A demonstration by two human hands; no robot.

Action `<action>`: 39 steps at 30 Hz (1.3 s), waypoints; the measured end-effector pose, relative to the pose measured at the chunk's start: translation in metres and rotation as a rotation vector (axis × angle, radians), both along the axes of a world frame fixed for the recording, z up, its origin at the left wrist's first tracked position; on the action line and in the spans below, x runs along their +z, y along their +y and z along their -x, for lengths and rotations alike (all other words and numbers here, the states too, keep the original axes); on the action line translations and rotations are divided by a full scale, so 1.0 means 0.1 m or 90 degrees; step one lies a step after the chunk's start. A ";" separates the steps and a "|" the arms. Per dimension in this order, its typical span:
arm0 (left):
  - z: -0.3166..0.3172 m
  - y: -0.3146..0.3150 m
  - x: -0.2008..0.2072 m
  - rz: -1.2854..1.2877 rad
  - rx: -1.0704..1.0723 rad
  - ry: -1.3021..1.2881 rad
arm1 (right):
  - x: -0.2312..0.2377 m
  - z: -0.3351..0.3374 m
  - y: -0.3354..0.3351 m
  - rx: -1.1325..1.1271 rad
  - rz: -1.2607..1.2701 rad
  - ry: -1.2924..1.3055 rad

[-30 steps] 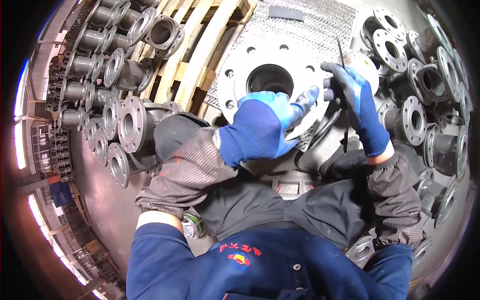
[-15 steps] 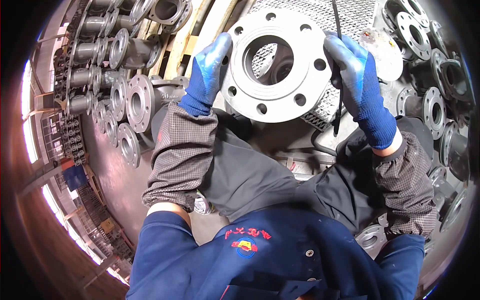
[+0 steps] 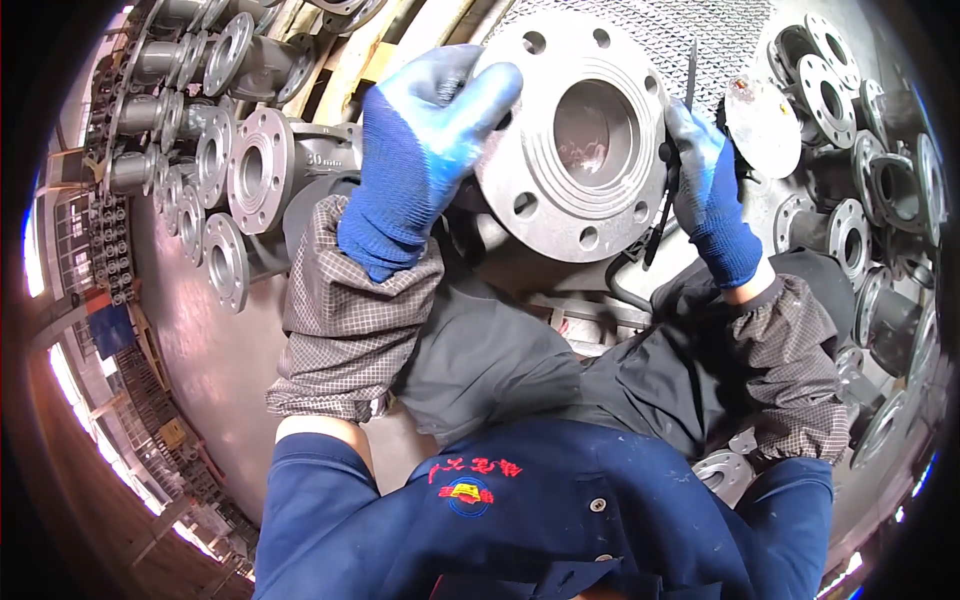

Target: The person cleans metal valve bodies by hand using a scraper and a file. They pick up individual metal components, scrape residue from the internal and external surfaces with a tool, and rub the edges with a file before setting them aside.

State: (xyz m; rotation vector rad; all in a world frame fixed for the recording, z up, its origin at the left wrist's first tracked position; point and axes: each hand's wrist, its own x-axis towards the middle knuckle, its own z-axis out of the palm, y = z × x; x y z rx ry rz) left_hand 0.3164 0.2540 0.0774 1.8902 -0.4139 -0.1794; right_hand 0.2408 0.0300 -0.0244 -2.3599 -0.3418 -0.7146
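Observation:
A grey metal flanged pipe fitting (image 3: 545, 205) is held up before me, its round face with bolt holes and raised rings toward me and its bore showing a dull inner wall. My left hand (image 3: 425, 145), in a blue coated glove, grips the left rim, thumb on the face and fingers behind. At the right rim, my gloved right hand (image 3: 705, 175) is closed with the fingers against the edge. A long thin black tool (image 3: 692, 75), flat toward its upper end, runs past the right fingers; its exact kind and how it is held I cannot make out.
Behind the fitting is a metal mesh surface (image 3: 640, 30). A pale round disc (image 3: 763, 128) stands to its right. Grey flanged fittings crowd the right side (image 3: 850, 240) and the left (image 3: 262, 170). Wooden slats (image 3: 345, 95) lie at the upper left.
The fitting has shifted right and turned, so its bore now shows an inner wall instead of the mesh. My left hand has moved right, its thumb now over the face. The black tool has tilted.

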 end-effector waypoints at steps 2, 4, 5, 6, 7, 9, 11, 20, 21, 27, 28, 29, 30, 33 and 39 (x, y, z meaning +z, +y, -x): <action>-0.02 0.00 -0.02 -0.016 -0.026 0.048 | -0.01 0.04 -0.04 -0.034 -0.087 0.174; -0.04 0.08 -0.10 -0.070 -0.069 -0.141 | 0.03 0.03 0.01 -0.076 -0.244 0.325; -0.05 0.13 -0.13 -0.096 -0.092 -0.235 | 0.07 0.02 0.01 -0.099 -0.323 0.400; -0.09 0.18 -0.17 -0.076 -0.068 -0.178 | 0.10 0.04 -0.01 -0.037 -0.037 0.175; -0.12 0.23 -0.21 -0.051 -0.044 -0.120 | 0.04 -0.05 -0.03 0.019 -0.017 0.007; -0.14 0.33 -0.31 -0.028 -0.002 -0.041 | 0.26 -0.03 -0.02 0.054 -0.077 0.055; -0.12 0.44 -0.38 -0.035 0.031 -0.002 | 0.36 -0.09 0.00 0.040 0.012 -0.064; -0.07 0.66 -0.77 -0.041 -0.016 0.018 | 0.81 -0.10 0.15 0.053 0.021 0.056; -0.05 0.66 -0.77 0.039 0.039 0.181 | 0.83 -0.10 0.18 0.071 -0.015 0.082; -0.11 0.79 -0.88 -0.077 -0.051 -0.054 | 0.83 -0.14 0.26 0.082 -0.011 0.076; -0.12 0.79 -0.92 -0.091 -0.052 -0.081 | 0.83 -0.17 0.25 0.095 0.023 0.032; -0.13 0.82 -0.92 -0.114 -0.071 -0.098 | 0.86 -0.17 0.29 0.054 -0.025 0.060; -0.14 0.84 -0.92 -0.139 -0.087 -0.112 | 0.87 -0.18 0.35 0.017 -0.079 0.088; -0.15 0.84 -0.84 -0.239 -0.169 -0.250 | 1.08 -0.18 0.64 -0.156 -0.331 0.275; -0.15 0.67 -0.63 -0.236 -0.146 -0.511 | 0.55 -0.29 0.04 -0.023 0.062 0.080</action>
